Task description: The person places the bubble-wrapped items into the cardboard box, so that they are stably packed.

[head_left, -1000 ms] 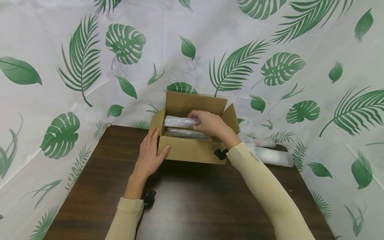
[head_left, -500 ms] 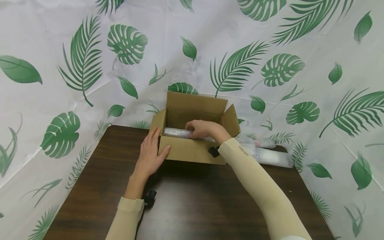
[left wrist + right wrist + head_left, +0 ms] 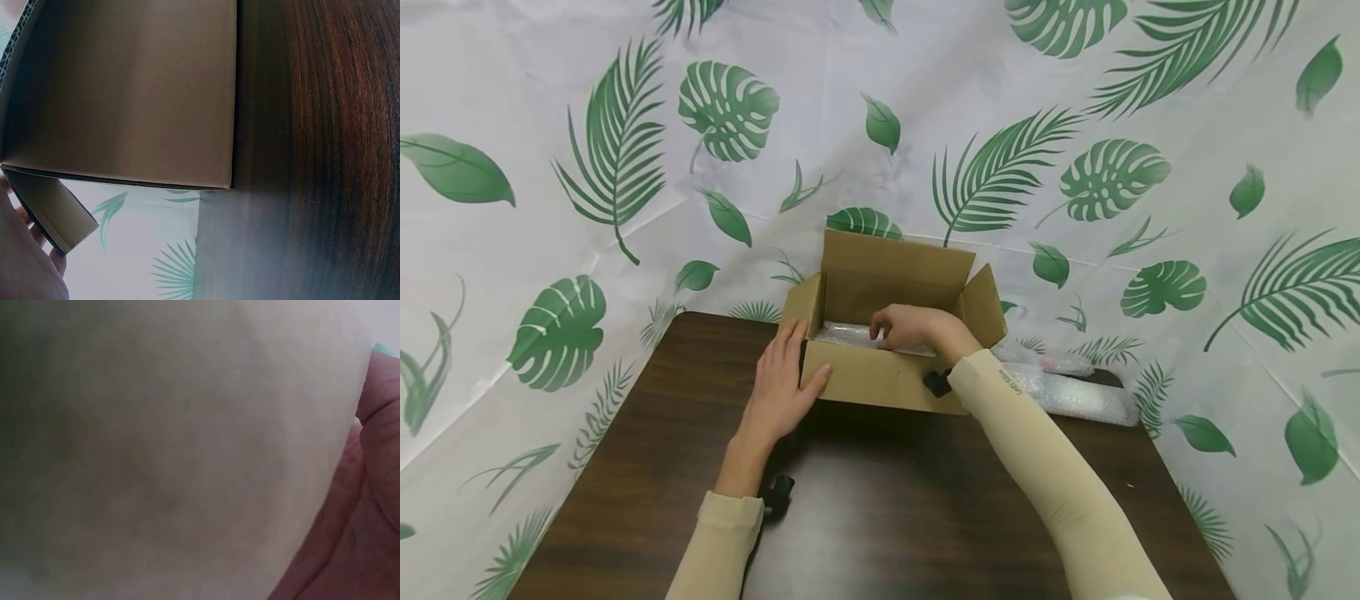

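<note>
An opened cardboard box (image 3: 880, 377) stands at the back of the dark wooden table. My left hand (image 3: 775, 387) rests on its front left corner, fingers straight along the left side flap (image 3: 802, 302) and thumb on the front flap; the left wrist view shows fingers (image 3: 57, 261) behind a flap. Inside the box lies a bubble-wrapped package (image 3: 846, 335). My right hand (image 3: 910, 327) reaches in over the package's right part, fingers loosely bent, with a gap between index finger and thumb. The front flap hides its lower edge. A blurred pale surface fills most of the right wrist view.
More bubble-wrapped packages (image 3: 1090, 400) lie on the table (image 3: 880, 508) to the right of the box. The box's back flap (image 3: 897, 265) and right flap (image 3: 983, 304) stand raised. A leaf-patterned sheet (image 3: 820, 100) hangs behind the table.
My right hand has lowered the bubble-wrapped package into the box, and its fingers have loosened from it. The left hand has stayed on the box's corner.
</note>
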Available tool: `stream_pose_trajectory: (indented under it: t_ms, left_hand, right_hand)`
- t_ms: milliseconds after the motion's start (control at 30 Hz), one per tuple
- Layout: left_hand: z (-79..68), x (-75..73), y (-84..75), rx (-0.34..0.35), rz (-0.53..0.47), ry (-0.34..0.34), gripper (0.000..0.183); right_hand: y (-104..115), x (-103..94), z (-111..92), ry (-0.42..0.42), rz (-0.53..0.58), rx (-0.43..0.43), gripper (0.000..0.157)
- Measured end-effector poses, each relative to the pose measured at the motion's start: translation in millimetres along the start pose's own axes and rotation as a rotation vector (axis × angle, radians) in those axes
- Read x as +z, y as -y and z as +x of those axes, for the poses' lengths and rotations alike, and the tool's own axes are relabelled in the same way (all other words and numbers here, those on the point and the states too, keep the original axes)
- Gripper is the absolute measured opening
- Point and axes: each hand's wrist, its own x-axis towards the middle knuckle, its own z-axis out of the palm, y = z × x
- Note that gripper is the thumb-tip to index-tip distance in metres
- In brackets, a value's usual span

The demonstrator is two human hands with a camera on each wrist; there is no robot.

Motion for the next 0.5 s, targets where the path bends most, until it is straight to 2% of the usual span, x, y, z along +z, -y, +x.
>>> stream_pose_trajectory:
  t_ms: [200, 500]
  left_hand:
    - [0.4, 1.4, 0.3, 0.005, 0.004, -0.003, 0.086]
    - [0.1, 1.0, -1.1, 0.008, -0.003, -0.005, 0.086]
  right_hand:
    - [-5, -0.8, -7, -0.044, 0.021, -0.028, 0.037]
    - [-10, -11.4, -46, -0.232, 0.149, -0.071, 0.034]
